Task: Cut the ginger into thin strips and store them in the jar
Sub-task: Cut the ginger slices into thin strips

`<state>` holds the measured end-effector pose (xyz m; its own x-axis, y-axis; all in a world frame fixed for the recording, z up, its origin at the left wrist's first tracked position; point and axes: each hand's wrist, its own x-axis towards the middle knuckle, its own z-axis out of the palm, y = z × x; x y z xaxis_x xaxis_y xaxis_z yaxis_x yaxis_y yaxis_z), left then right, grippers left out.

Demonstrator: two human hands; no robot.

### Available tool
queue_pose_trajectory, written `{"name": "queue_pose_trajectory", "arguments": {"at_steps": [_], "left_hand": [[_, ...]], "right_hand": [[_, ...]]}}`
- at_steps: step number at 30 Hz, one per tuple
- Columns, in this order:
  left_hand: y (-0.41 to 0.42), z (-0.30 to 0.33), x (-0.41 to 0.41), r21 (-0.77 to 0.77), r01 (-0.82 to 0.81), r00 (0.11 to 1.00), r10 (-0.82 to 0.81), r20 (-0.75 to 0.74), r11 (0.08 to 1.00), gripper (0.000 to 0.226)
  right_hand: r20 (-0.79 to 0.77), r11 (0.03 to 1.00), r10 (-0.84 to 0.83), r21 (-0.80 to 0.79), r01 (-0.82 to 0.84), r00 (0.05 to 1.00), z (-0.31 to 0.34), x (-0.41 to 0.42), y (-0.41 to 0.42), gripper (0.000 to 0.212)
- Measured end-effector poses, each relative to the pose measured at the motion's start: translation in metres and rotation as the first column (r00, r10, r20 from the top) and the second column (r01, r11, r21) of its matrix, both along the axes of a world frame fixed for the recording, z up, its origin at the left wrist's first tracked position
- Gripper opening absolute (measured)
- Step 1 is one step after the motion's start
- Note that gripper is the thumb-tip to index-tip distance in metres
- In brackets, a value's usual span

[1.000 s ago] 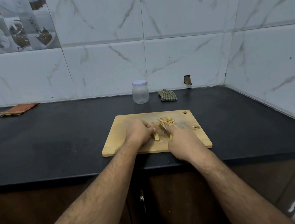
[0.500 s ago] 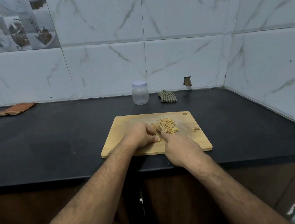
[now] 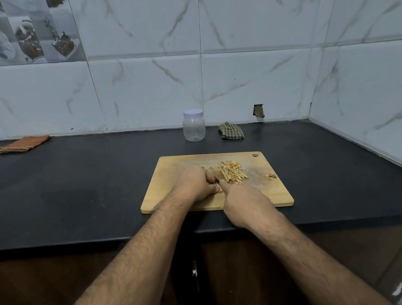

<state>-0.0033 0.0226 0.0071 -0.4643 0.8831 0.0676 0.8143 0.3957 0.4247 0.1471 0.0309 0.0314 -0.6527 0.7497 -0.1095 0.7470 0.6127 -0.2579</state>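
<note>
Mid-frame on the cutting board [image 3: 173, 179], my left hand [image 3: 194, 185] clenches the ginger piece [image 3: 219, 188] steady; my right hand [image 3: 245, 200] grips the knife [image 3: 216, 180], strips [image 3: 232, 172] piled clear.

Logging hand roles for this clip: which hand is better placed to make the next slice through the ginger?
Right. The right hand is curled around what looks like a knife handle, its blade barely visible at the left hand, which pins the uncut ginger on the cutting board. The cut strips lie just beyond.
</note>
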Motion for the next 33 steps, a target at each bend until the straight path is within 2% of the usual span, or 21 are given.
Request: {"name": "queue_pose_trajectory", "arguments": {"at_steps": [8, 17, 24, 33], "left_hand": [[-0.003, 0.001, 0.003, 0.014, -0.019, 1.000, 0.019, 0.004, 1.000, 0.031], [-0.006, 0.004, 0.007, 0.011, -0.038, 0.999, 0.038, 0.029, 0.999, 0.031], [-0.008, 0.002, 0.007, 0.014, -0.060, 0.998, 0.060, 0.020, 0.998, 0.031], [-0.006, -0.003, 0.006, 0.028, -0.076, 0.996, 0.074, 0.047, 0.997, 0.031]], "right_hand": [[0.072, 0.998, 0.018, 0.054, -0.022, 0.997, -0.005, 0.006, -0.009, 0.079], [0.063, 0.999, -0.019, -0.025, 0.020, 0.998, -0.012, 0.035, -0.023, 0.089], [0.023, 0.999, -0.028, 0.034, 0.027, 0.999, -0.003, 0.018, -0.011, 0.077], [-0.011, 1.000, -0.006, 0.026, 0.006, 1.000, -0.003, 0.008, -0.007, 0.074]]}}
